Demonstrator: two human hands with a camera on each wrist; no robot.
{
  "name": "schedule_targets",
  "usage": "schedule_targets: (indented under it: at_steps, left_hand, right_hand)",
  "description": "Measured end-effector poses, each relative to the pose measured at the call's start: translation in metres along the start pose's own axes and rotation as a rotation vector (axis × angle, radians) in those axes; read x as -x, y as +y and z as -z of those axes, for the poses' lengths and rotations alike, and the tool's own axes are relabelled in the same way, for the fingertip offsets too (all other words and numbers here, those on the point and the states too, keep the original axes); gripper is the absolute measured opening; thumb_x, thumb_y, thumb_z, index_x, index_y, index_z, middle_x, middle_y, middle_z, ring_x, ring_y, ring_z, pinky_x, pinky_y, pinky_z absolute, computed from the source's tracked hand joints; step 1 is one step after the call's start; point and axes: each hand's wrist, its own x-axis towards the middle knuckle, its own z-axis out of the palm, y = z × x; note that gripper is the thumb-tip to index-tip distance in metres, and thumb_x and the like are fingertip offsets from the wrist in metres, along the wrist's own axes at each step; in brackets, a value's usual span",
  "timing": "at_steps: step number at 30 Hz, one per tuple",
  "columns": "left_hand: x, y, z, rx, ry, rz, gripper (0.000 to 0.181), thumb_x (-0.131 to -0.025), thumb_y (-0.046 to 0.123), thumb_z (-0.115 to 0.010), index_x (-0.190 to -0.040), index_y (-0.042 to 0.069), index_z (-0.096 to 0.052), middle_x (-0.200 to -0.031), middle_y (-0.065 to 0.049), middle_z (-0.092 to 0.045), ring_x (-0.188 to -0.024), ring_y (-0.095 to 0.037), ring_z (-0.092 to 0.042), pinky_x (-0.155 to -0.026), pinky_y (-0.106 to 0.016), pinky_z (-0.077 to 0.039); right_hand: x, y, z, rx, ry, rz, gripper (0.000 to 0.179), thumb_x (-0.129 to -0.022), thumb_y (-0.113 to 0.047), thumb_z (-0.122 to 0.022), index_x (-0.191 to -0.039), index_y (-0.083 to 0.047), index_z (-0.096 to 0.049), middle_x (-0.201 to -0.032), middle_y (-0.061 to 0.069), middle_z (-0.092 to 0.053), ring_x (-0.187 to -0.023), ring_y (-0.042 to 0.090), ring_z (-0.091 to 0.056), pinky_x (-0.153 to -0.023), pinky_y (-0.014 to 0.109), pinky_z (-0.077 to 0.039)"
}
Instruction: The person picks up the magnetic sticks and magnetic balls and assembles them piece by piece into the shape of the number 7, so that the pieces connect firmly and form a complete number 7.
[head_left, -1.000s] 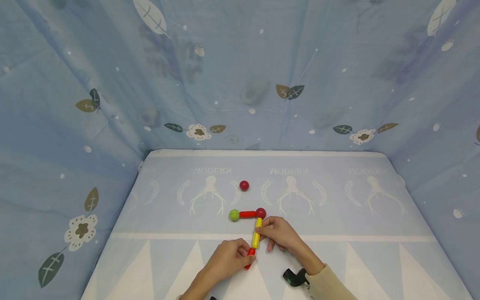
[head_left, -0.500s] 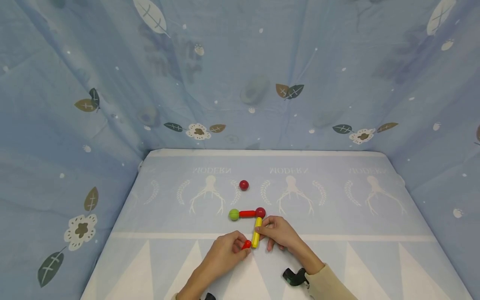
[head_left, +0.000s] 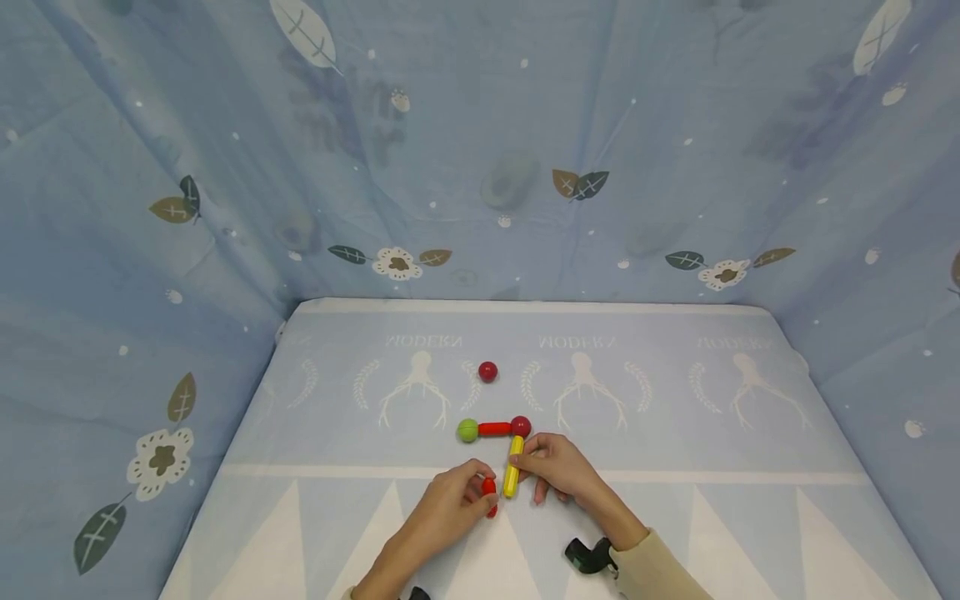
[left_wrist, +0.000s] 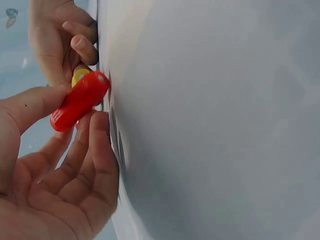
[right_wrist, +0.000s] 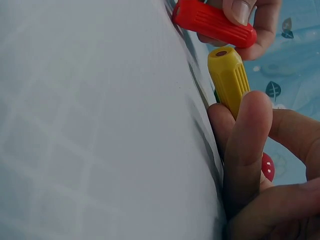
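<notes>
My left hand (head_left: 448, 504) pinches a short red ridged rod (left_wrist: 80, 101) between thumb and fingers. A round inset shows in the rod's end in the left wrist view. Just to the right, my right hand (head_left: 558, 467) pinches a yellow ridged rod (right_wrist: 227, 75) whose near end faces the red one across a small gap. The yellow rod's far end meets a dark red ball (head_left: 521, 426). From that ball a second red rod (head_left: 495, 429) runs left to a green ball (head_left: 468, 430), making a corner shape on the table.
A loose red ball (head_left: 488, 372) lies farther back on the patterned tablecloth (head_left: 660, 433). A black device (head_left: 588, 556) is at the right wrist, by the sleeve. Blue printed curtains (head_left: 480, 150) hang behind the table and at both sides.
The red rod in my left hand has come away from the yellow rod's near end, shifted left and a little forward, and turned. My right hand and the joined pieces stay put.
</notes>
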Motion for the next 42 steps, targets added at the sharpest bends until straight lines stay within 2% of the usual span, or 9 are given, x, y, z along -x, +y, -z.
schedule_targets:
  at_steps: [10, 17, 25, 29, 33, 35, 38, 42]
  left_hand:
    - [0.005, -0.004, 0.015, -0.07, -0.04, 0.062, 0.024, -0.088, 0.03, -0.078, -0.103, 0.015, -0.067, -0.086, 0.009, -0.062, -0.073, -0.009, -0.054, -0.062, -0.028, -0.046]
    - [0.006, -0.006, 0.015, -0.153, -0.025, 0.082, 0.024, -0.087, 0.033, -0.077, -0.101, 0.016, -0.069, -0.084, 0.006, -0.055, -0.068, -0.01, -0.048, -0.059, -0.028, -0.041]
    - [0.006, -0.009, 0.013, -0.178, -0.016, 0.078, 0.026, -0.088, 0.034, -0.077, -0.107, 0.018, -0.069, -0.09, 0.004, -0.052, -0.07, -0.011, -0.048, -0.059, -0.028, -0.042]
    - [0.007, -0.01, 0.014, -0.157, -0.047, 0.023, 0.025, -0.089, 0.03, -0.077, -0.111, 0.021, -0.07, -0.101, 0.003, -0.05, -0.081, -0.013, -0.05, -0.066, -0.028, -0.044]
    - [0.008, -0.01, 0.015, -0.167, -0.086, -0.07, 0.027, -0.086, 0.019, -0.08, -0.112, 0.022, -0.073, -0.11, 0.006, -0.051, -0.097, -0.014, -0.052, -0.082, -0.032, -0.047]
    - [0.008, -0.01, 0.015, -0.191, -0.103, -0.096, 0.027, -0.085, 0.015, -0.08, -0.11, 0.024, -0.074, -0.113, 0.008, -0.052, -0.103, -0.014, -0.051, -0.089, -0.035, -0.047]
    - [0.008, -0.01, 0.015, -0.224, -0.118, -0.106, 0.026, -0.085, 0.014, -0.08, -0.107, 0.027, -0.075, -0.112, 0.012, -0.052, -0.105, -0.012, -0.05, -0.092, -0.036, -0.046]
    - [0.008, -0.012, 0.013, -0.256, -0.11, -0.123, 0.023, -0.086, 0.015, -0.08, -0.103, 0.029, -0.075, -0.106, 0.015, -0.051, -0.101, -0.009, -0.05, -0.089, -0.034, -0.047]
  right_hand:
    - [0.0, 0.0, 0.0, -0.014, -0.005, -0.004, 0.04, -0.091, -0.035, -0.074, -0.102, -0.001, -0.058, -0.078, 0.008, -0.073, -0.039, 0.012, -0.056, -0.033, 0.02, -0.029]
    - [0.0, -0.001, -0.001, -0.014, -0.005, -0.002, 0.039, -0.091, -0.035, -0.074, -0.102, -0.001, -0.058, -0.077, 0.008, -0.073, -0.039, 0.012, -0.056, -0.033, 0.02, -0.029]
    - [0.0, -0.001, -0.001, -0.021, -0.004, -0.001, 0.04, -0.09, -0.035, -0.075, -0.101, -0.001, -0.058, -0.077, 0.008, -0.073, -0.038, 0.012, -0.056, -0.033, 0.021, -0.029]
    - [0.0, 0.0, -0.001, -0.02, -0.003, -0.002, 0.04, -0.09, -0.035, -0.075, -0.101, -0.001, -0.058, -0.077, 0.008, -0.072, -0.038, 0.012, -0.056, -0.033, 0.02, -0.029]
    - [0.0, 0.0, -0.001, -0.02, -0.005, -0.005, 0.04, -0.091, -0.036, -0.075, -0.101, -0.001, -0.058, -0.077, 0.008, -0.072, -0.038, 0.012, -0.056, -0.033, 0.02, -0.029]
    - [0.001, 0.0, -0.001, -0.02, -0.007, -0.007, 0.04, -0.091, -0.036, -0.074, -0.101, -0.001, -0.057, -0.078, 0.008, -0.072, -0.038, 0.012, -0.056, -0.033, 0.02, -0.029]
    - [0.001, 0.0, -0.001, -0.018, -0.006, -0.009, 0.04, -0.091, -0.036, -0.074, -0.1, -0.001, -0.057, -0.078, 0.008, -0.073, -0.039, 0.012, -0.056, -0.033, 0.02, -0.029]
    - [0.001, -0.001, -0.001, -0.016, -0.003, -0.009, 0.04, -0.091, -0.036, -0.075, -0.1, -0.001, -0.057, -0.078, 0.008, -0.073, -0.039, 0.012, -0.056, -0.033, 0.02, -0.029]
